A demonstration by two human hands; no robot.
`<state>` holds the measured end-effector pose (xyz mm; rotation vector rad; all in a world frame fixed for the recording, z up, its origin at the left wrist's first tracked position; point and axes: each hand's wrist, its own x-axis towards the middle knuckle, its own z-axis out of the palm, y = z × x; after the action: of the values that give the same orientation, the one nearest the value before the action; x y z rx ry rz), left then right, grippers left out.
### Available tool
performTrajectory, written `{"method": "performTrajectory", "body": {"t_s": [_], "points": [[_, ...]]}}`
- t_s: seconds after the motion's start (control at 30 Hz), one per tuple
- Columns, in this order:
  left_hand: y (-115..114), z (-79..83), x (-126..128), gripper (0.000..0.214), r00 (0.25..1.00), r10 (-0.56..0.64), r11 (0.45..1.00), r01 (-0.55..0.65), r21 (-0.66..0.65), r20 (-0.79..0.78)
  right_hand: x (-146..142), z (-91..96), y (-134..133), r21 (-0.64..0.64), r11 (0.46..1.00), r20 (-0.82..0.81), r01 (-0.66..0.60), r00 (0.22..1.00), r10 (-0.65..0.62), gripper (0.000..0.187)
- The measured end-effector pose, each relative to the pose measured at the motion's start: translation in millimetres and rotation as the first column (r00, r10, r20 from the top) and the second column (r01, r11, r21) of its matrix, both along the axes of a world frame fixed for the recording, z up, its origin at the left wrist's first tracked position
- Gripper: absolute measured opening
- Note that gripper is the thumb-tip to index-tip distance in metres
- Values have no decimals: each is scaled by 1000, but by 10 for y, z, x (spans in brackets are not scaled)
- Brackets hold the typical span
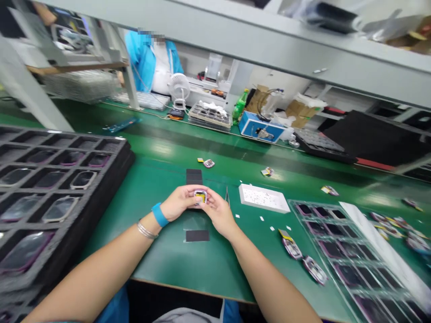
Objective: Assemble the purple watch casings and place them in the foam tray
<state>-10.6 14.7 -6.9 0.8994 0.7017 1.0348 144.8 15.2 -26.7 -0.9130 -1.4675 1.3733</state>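
Observation:
Between my two hands, above the green mat, is a small watch case point(200, 197) with a yellow battery showing inside. My left hand point(182, 199) grips its left side, thumb on the battery. The right side is pinched by my right hand point(218, 210). Partly behind the hands lies a black rectangular block point(194, 176). A flat dark strip point(197, 236) rests on the mat nearer to me. Tweezers point(227, 195) lie just beyond my right hand. To the right is a shallow white box point(264, 198) with tiny pieces in it.
A black foam tray point(124, 154) with watch frames stands at left. On the right, a clear plastic tray point(332, 264) holds dark screens. Open watch cases point(291, 247) lie beside it, others farther back. A shelf point(215, 31) crosses overhead. Across the bench stands a person in blue point(134, 58).

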Motion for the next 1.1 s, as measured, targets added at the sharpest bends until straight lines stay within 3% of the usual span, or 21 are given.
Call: {"method": "performTrajectory", "body": {"t_s": [0.23,0.3,0.37,0.43,0.47,0.5,0.53,0.57,0.6,0.63,0.67,0.7,0.73,0.8,0.83,0.87,0.93,0.97,1.03,1.1], "points": [[-155,183,-1,39,992,69,968,-40,249,-108,-39,13,-159,-25,998,-11,55,998,-55,54],[-335,244,-48,35,965,187,932,-117,342,-181,-57,44,-226,-37,999,6,-26,1000,26,53],[-598,310,-165,34,927,299,908,-203,367,-227,-64,105,-212,-59,980,57,-190,979,193,54],[-914,411,-384,43,932,304,934,-253,252,-195,-69,203,-41,-74,928,153,-365,915,373,58],[-1076,484,-534,49,951,278,954,-257,155,-136,-74,262,113,-64,913,238,-402,883,405,59],[-1227,571,-710,53,959,273,961,-268,72,-78,-83,324,307,-45,917,361,-397,849,386,59],[-1359,668,-909,55,955,294,956,-294,24,-40,-95,383,528,-1,945,516,-326,810,280,55],[-1464,768,-1127,57,951,308,951,-308,12,-35,-112,436,763,66,975,676,-211,728,112,51],[-1536,863,-1360,58,933,353,936,-352,32,-69,-132,478,995,111,990,812,-88,583,-39,48],[-1572,945,-1603,60,889,434,901,-426,79,-148,-156,507,1210,130,991,893,14,432,-123,47],[-1573,1007,-1853,62,813,522,853,-498,158,-258,-184,523,1397,147,984,927,99,333,-172,50],[-1544,1048,-2104,63,681,626,779,-563,276,-381,-216,527,1549,152,973,948,173,253,-193,55],[-1492,1067,-2352,62,503,711,698,-591,405,-491,-253,522,1665,150,961,957,231,210,-199,59],[-1356,1055,-2813,56,75,788,544,-548,635,-611,-336,495,1802,152,939,965,308,161,-209,64],[-1288,1031,-3014,51,-139,766,500,-484,718,-627,-378,480,1837,153,932,967,329,145,-210,62],[-1226,999,-3189,47,-284,731,479,-434,763,-620,-418,466,1859,152,930,968,335,139,-208,59],[-1132,921,-3448,37,-410,683,478,-376,794,-605,-488,449,1886,145,937,969,316,147,-200,52],[-1100,878,-3536,33,-431,675,479,-361,800,-599,-516,444,1896,143,944,968,298,156,-196,50],[-1059,792,-3651,25,-440,670,492,-340,802,-598,-559,438,1911,147,954,965,262,173,-196,49],[-1039,722,-3725,19,-402,665,526,-346,777,-629,-590,428,1913,157,960,959,232,195,-204,44]]}}
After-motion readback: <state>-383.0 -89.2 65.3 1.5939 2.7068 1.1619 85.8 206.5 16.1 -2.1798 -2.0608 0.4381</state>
